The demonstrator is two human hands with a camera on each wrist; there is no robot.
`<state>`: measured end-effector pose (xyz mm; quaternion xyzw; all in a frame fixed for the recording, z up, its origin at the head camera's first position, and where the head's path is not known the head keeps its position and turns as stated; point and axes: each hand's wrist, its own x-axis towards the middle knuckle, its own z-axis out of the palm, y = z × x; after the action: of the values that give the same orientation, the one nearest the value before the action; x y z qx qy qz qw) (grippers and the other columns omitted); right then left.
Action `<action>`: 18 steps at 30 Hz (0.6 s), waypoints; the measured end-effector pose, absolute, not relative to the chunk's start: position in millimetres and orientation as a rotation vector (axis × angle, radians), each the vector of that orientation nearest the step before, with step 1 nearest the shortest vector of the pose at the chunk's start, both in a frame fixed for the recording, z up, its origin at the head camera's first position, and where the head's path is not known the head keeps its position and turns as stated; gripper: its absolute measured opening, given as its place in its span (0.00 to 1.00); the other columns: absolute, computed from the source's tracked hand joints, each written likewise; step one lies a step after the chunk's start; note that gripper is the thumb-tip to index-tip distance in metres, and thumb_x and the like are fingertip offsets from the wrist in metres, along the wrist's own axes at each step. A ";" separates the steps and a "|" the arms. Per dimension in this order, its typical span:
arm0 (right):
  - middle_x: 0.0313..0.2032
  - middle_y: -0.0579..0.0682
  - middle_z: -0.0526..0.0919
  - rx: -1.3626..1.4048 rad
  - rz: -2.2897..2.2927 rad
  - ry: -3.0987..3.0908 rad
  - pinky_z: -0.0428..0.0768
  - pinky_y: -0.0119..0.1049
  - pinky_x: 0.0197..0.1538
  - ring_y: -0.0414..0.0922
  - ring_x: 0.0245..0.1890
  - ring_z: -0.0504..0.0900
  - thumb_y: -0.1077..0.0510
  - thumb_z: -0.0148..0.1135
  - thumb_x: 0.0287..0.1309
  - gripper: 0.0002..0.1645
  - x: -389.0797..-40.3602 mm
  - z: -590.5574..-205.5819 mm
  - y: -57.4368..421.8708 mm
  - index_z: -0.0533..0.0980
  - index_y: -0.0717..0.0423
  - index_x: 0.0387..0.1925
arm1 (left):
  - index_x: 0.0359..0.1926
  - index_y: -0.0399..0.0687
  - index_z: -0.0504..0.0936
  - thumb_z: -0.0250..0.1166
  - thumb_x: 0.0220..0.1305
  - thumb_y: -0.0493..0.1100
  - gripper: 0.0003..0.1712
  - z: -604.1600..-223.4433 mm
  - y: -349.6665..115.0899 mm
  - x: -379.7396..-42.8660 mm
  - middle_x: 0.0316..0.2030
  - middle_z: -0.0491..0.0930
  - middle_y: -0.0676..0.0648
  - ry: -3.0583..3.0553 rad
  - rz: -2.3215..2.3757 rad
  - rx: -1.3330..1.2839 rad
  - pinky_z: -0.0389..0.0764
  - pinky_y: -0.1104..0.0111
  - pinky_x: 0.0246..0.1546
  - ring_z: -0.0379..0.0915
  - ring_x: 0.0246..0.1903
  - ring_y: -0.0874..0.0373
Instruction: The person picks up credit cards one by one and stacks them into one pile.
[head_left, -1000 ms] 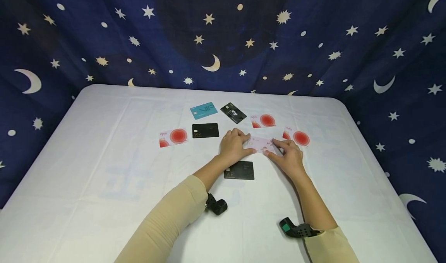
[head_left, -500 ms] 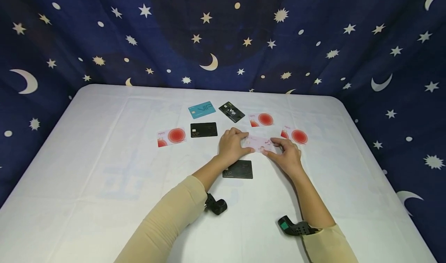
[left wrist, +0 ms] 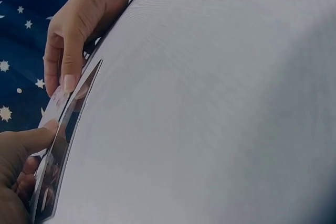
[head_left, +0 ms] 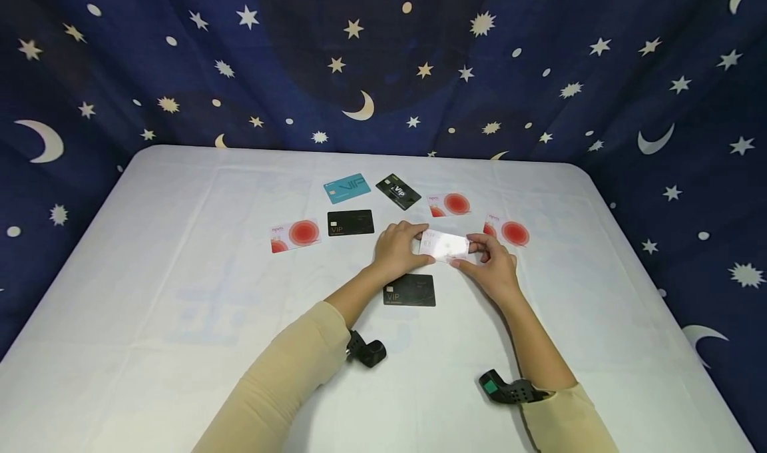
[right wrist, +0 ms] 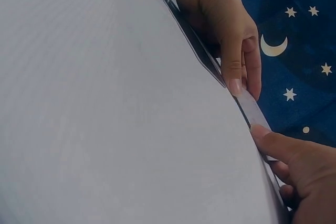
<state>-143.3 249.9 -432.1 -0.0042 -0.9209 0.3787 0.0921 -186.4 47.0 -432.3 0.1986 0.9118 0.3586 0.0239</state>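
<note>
A pale pink card (head_left: 443,245) is held between my two hands near the middle of the white table, its face bright with glare. At its left end, my left hand (head_left: 395,250) pinches it with thumb and forefinger. My right hand (head_left: 494,270) pinches the other end the same way, other fingers curled beneath. Both wrist views show the thumbs on the near edge, with the card (right wrist: 253,109) close over the tabletop. Just in front of the hands lies a black VIP card (head_left: 413,292), its upper left corner close to the left wrist.
Behind lie a teal VIP card (head_left: 347,188) and a dark VIP card (head_left: 398,192). Another black card (head_left: 350,223) lies left of the hands. White cards with red circles lie far left (head_left: 304,233), behind (head_left: 457,204) and right (head_left: 515,234). A star-patterned curtain (head_left: 287,53) hangs behind.
The pink card has tilted in my hands, and its face now reflects bright light where its print showed before. My right forefinger has risen slightly. The other cards keep their places.
</note>
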 end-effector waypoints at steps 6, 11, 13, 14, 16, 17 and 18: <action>0.41 0.57 0.80 0.009 1.150 -2.773 0.57 0.39 0.44 0.46 0.36 0.67 0.59 0.76 0.41 0.37 -144.7 -430.5 248.8 0.73 0.59 0.56 | 0.65 0.46 0.69 0.73 0.50 0.52 0.42 -429.3 40.7 -188.2 0.50 0.75 0.47 2.770 1.117 0.622 0.67 0.63 0.52 0.67 0.49 0.54; 0.40 0.58 0.80 0.068 1.159 -2.741 0.63 0.28 0.38 0.44 0.33 0.66 0.60 0.77 0.40 0.37 -145.6 -431.5 247.9 0.74 0.61 0.56 | 0.65 0.44 0.69 0.74 0.49 0.51 0.43 -429.1 36.3 -188.3 0.51 0.75 0.45 2.760 1.157 0.653 0.68 0.62 0.52 0.67 0.49 0.53; 0.38 0.58 0.80 0.113 1.183 -2.703 0.63 0.25 0.32 0.43 0.31 0.65 0.61 0.77 0.39 0.37 -145.0 -432.3 248.1 0.74 0.62 0.55 | 0.65 0.43 0.69 0.75 0.48 0.50 0.43 -430.0 34.5 -187.7 0.52 0.74 0.44 2.742 1.202 0.665 0.68 0.63 0.52 0.67 0.50 0.52; 0.37 0.58 0.79 0.136 1.202 -2.685 0.63 0.24 0.30 0.42 0.29 0.65 0.62 0.77 0.39 0.37 -144.4 -432.7 248.1 0.74 0.63 0.55 | 0.65 0.43 0.69 0.75 0.48 0.49 0.44 -430.7 33.5 -187.2 0.53 0.74 0.44 2.731 1.223 0.668 0.68 0.63 0.52 0.67 0.50 0.52; 0.35 0.57 0.78 0.167 1.232 -2.657 0.61 0.24 0.27 0.40 0.26 0.63 0.62 0.77 0.38 0.36 -142.7 -434.0 248.5 0.75 0.64 0.54 | 0.64 0.42 0.69 0.76 0.47 0.48 0.44 -432.0 31.8 -186.2 0.53 0.74 0.44 2.704 1.269 0.672 0.69 0.64 0.52 0.66 0.51 0.52; 0.35 0.57 0.78 0.182 1.244 -2.644 0.61 0.25 0.26 0.39 0.25 0.62 0.63 0.78 0.38 0.37 -141.8 -434.5 248.6 0.75 0.64 0.53 | 0.64 0.42 0.69 0.76 0.46 0.48 0.44 -433.0 31.0 -185.9 0.52 0.74 0.45 2.694 1.285 0.672 0.69 0.64 0.52 0.66 0.51 0.53; 0.34 0.56 0.77 0.197 1.252 -2.635 0.60 0.25 0.25 0.39 0.24 0.62 0.63 0.78 0.37 0.37 -141.3 -434.9 248.6 0.75 0.64 0.53 | 0.64 0.42 0.70 0.76 0.46 0.48 0.44 -433.2 29.9 -185.5 0.52 0.75 0.45 2.688 1.302 0.672 0.69 0.64 0.51 0.66 0.50 0.53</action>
<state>-141.3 248.6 -434.9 0.0668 -0.8959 0.4255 0.1087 -185.5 29.9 -433.2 0.2192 0.8773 0.4251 0.0400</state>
